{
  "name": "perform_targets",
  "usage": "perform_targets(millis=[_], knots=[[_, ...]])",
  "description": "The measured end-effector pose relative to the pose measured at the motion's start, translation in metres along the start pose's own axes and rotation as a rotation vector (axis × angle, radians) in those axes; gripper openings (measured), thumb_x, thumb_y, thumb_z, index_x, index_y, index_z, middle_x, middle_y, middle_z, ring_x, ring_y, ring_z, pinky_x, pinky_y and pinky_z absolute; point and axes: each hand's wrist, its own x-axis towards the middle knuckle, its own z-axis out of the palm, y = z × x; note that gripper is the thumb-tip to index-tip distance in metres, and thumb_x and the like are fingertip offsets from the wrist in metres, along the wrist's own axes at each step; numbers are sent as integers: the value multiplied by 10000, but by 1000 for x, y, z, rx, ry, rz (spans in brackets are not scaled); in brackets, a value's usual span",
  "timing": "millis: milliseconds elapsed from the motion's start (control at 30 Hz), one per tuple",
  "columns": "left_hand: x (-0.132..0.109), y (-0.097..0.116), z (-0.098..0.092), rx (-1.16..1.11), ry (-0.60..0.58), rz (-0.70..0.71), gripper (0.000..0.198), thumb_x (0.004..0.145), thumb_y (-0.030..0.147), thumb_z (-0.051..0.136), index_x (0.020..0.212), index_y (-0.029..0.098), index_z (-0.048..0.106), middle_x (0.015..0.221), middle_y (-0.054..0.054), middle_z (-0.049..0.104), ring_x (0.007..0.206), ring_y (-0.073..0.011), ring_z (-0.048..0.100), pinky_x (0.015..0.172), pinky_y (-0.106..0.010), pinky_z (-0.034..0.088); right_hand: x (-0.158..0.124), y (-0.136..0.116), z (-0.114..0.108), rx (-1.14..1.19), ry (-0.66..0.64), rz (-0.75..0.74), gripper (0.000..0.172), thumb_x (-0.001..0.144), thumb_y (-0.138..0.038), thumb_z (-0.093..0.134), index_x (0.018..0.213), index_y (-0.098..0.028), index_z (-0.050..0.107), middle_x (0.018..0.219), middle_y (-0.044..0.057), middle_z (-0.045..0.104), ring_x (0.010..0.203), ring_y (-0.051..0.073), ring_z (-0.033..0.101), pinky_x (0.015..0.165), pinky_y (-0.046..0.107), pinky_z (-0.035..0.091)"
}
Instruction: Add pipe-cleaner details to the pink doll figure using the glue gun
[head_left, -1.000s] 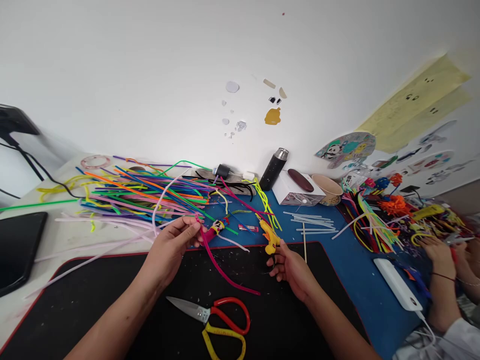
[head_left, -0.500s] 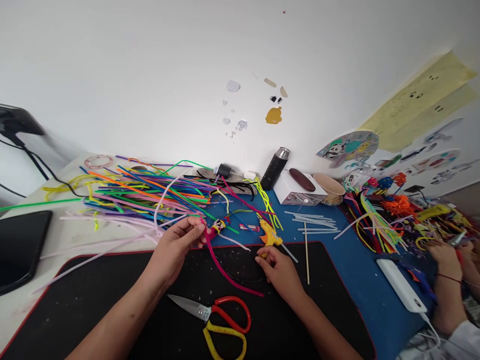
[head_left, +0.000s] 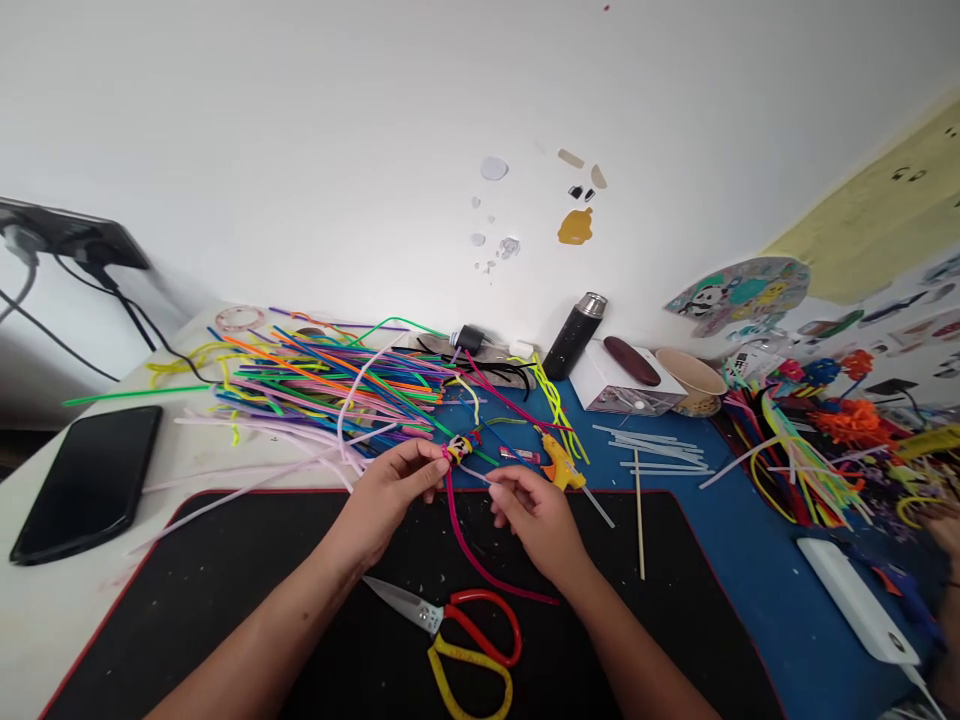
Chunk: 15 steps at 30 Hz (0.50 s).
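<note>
My left hand pinches a small pipe-cleaner figure with yellow, black, white, red and blue parts. From its pinch a long magenta pipe cleaner hangs and curves over the black mat. My right hand is just right of the figure, thumb and fingers drawn together at a pale pipe-cleaner end; what they hold, if anything, is too small to make out. Beyond that hand lies a yellow glue gun with a glue stick in its back. Scissors with red and yellow handles lie below both hands.
Loose pipe cleaners heap at the back left, near a black phone. Glue sticks, a wooden stick, a flask and a white box are right. A co-worker's hand shows at the right edge.
My right hand has left the glue gun's handle and moved left, close to the figure. My left hand keeps its pinch. The view has turned slightly left.
</note>
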Motion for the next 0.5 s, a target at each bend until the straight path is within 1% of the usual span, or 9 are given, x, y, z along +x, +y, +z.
perform_targets(millis=[100, 133, 167, 267, 367, 500], knots=[[0, -3, -1, 51, -4, 12, 262, 794, 410, 851, 824, 186, 718, 725, 31, 609, 617, -106, 483, 590, -229, 398, 10, -8, 21, 102, -46, -35, 298, 919, -466, 719, 1100, -231, 738, 866, 39, 728, 763, 203, 735, 617, 274, 543], [0, -3, -1, 62, -6, 19, 257, 802, 408, 845, 829, 186, 720, 739, 28, 618, 626, -107, 491, 589, -229, 394, 13, -11, 27, 147, -69, -42, 304, 917, -468, 726, 1107, -232, 734, 922, 48, 740, 809, 209, 745, 648, 282, 559], [0, -3, -2, 68, -13, 25, 251, 811, 404, 839, 834, 186, 719, 750, 24, 629, 638, -110, 508, 594, -229, 396, 15, -13, 33, 194, -83, -46, 304, 908, -474, 737, 1087, -229, 735, 930, 47, 739, 821, 208, 746, 666, 288, 568], [0, -1, -2, 45, -58, 29, 246, 838, 400, 819, 854, 185, 701, 743, 22, 651, 649, -125, 581, 624, -244, 429, 20, -21, 43, 320, -124, -22, 297, 891, -487, 757, 994, -213, 713, 866, 31, 745, 719, 186, 735, 649, 291, 567], [-1, 2, 0, 0, -103, 8, 263, 854, 416, 804, 869, 185, 678, 705, 29, 647, 597, -137, 616, 619, -267, 457, 24, -24, 48, 389, -160, 7, 307, 885, -491, 766, 950, -199, 699, 791, 18, 745, 623, 167, 721, 618, 286, 555], [-1, 4, 1, -12, -79, 0, 285, 833, 430, 820, 848, 186, 673, 654, 37, 620, 555, -132, 592, 568, -257, 434, 29, -23, 53, 444, -183, 42, 350, 862, -516, 784, 954, -187, 708, 745, 13, 741, 586, 160, 710, 582, 278, 558]])
